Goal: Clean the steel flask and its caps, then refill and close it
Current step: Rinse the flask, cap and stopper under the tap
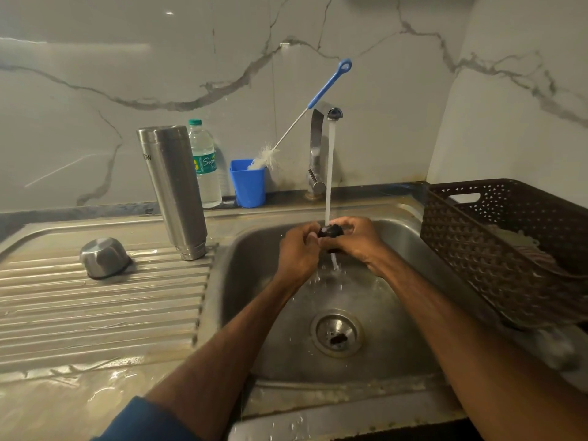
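Note:
A small black inner cap (331, 232) is held between both hands over the sink basin (261, 313), right under the running stream from the tap (321, 144). My left hand (299, 249) grips it from the left and my right hand (358, 238) from the right. Water runs off below them toward the drain (337, 334). The steel flask (175, 189) stands upside down on the ribbed drainboard (95, 307). A steel outer cap (103, 257) rests mouth-down on the drainboard to the flask's left.
A blue cup (248, 186) holding a blue-handled bottle brush (305, 113) stands behind the sink beside a clear plastic water bottle (205, 167). A brown perforated basket (509, 246) sits at the sink's right edge. The counter in front is wet.

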The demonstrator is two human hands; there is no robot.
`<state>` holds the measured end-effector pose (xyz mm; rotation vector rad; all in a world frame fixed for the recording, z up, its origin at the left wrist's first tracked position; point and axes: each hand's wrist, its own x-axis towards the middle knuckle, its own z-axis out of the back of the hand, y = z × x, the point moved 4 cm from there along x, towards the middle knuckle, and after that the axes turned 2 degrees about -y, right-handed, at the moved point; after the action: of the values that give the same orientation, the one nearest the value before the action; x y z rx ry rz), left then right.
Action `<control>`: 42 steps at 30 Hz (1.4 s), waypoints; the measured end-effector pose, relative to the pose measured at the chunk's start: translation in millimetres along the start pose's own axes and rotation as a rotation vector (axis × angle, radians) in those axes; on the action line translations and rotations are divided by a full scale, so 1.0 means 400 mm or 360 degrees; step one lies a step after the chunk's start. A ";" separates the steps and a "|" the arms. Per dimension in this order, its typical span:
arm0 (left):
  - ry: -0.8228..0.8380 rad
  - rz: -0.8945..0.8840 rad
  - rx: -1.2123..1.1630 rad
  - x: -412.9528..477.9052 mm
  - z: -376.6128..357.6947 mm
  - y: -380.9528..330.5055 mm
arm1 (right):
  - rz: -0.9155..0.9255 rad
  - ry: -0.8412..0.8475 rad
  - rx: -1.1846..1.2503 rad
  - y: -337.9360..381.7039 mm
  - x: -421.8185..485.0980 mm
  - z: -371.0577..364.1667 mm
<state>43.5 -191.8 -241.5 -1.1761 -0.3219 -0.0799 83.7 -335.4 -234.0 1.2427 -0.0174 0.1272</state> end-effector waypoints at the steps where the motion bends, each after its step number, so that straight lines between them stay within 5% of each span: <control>1: 0.0011 0.0046 0.0017 0.000 -0.001 0.005 | -0.0077 0.0021 0.0010 -0.007 0.000 -0.004; 6: 0.0052 0.0145 -0.0015 -0.004 -0.004 0.017 | -0.0374 0.0080 0.0165 -0.027 -0.010 -0.006; 23: 0.0131 0.0349 -0.0157 0.003 -0.002 0.036 | -0.0403 0.0138 0.0773 -0.018 -0.002 0.004; 30: 0.0050 0.0269 -0.0182 -0.003 0.023 0.021 | -0.0225 0.0275 0.0007 -0.028 -0.011 0.010; 42: -0.0105 0.0219 -0.0144 0.008 0.033 0.021 | 0.0006 0.0107 -0.0180 0.012 -0.009 -0.003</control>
<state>45.7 -176.2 -243.6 -1.2896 -0.2967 0.0651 79.4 -333.2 -230.1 1.1251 0.0309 0.1686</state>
